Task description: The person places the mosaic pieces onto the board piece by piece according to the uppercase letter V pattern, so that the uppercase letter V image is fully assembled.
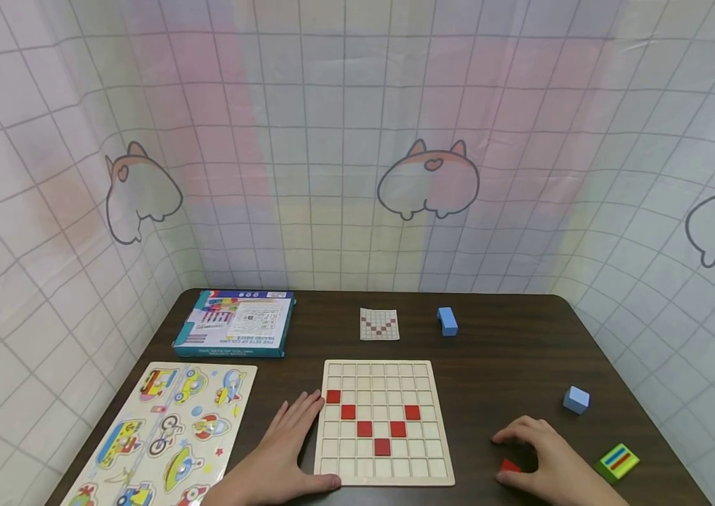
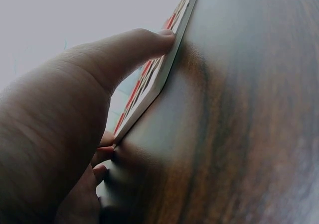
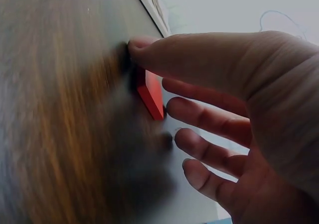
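A wooden grid board (image 1: 384, 374) lies on the dark table (image 1: 509, 351) and holds several red tiles (image 1: 365, 428) set in a V. My left hand (image 1: 297, 444) rests flat against the board's left edge. In the left wrist view its thumb (image 2: 142, 44) presses on the board's rim (image 2: 167, 69). My right hand (image 1: 537, 453) arches over a loose red tile (image 1: 510, 465) to the right of the board. The right wrist view shows its thumb (image 3: 149, 50) touching the red tile (image 3: 151, 95), while the other fingers are spread and off it.
A pattern card (image 1: 379, 324) and a blue block (image 1: 447, 320) lie behind the board. Another blue block (image 1: 576, 399) and a green striped block (image 1: 618, 461) sit at the right. A blue box (image 1: 237, 323) and a vehicle puzzle (image 1: 167, 436) fill the left side.
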A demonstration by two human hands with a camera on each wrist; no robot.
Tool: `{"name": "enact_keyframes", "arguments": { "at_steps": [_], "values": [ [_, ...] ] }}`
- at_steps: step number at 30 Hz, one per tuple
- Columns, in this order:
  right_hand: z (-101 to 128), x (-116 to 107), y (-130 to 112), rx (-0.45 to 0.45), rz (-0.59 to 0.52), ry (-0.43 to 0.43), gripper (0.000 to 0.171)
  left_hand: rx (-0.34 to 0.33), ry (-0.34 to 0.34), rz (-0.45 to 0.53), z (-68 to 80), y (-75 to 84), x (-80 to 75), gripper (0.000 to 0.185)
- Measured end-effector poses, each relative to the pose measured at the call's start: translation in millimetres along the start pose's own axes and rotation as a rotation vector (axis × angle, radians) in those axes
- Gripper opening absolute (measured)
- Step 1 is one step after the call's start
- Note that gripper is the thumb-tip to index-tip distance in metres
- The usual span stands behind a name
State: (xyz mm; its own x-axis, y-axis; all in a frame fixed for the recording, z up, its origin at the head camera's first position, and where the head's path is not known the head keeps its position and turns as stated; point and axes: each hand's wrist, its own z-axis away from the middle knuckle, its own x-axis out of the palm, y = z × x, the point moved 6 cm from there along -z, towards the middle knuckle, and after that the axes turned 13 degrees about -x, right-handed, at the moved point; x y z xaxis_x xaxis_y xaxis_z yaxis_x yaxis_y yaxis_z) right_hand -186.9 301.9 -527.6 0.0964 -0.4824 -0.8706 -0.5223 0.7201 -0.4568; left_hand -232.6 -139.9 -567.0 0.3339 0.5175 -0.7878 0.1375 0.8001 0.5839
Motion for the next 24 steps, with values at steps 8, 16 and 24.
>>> {"name": "enact_keyframes", "arguments": {
  "at_steps": [8,16,24],
  "values": [
    [12,-2,11,0.024,-0.053,-0.059,0.03,0.001,-0.005,0.002,0.0,0.0,-0.2,0.134],
    [11,-1,9,0.006,-0.079,-0.059,0.018,-0.003,-0.01,0.011,-0.5,-0.3,0.0,0.134],
    [4,3,2,-0.054,-0.067,0.01,0.024,0.01,-0.002,0.008,0.5,0.8,0.0,0.134]
  ]
}}
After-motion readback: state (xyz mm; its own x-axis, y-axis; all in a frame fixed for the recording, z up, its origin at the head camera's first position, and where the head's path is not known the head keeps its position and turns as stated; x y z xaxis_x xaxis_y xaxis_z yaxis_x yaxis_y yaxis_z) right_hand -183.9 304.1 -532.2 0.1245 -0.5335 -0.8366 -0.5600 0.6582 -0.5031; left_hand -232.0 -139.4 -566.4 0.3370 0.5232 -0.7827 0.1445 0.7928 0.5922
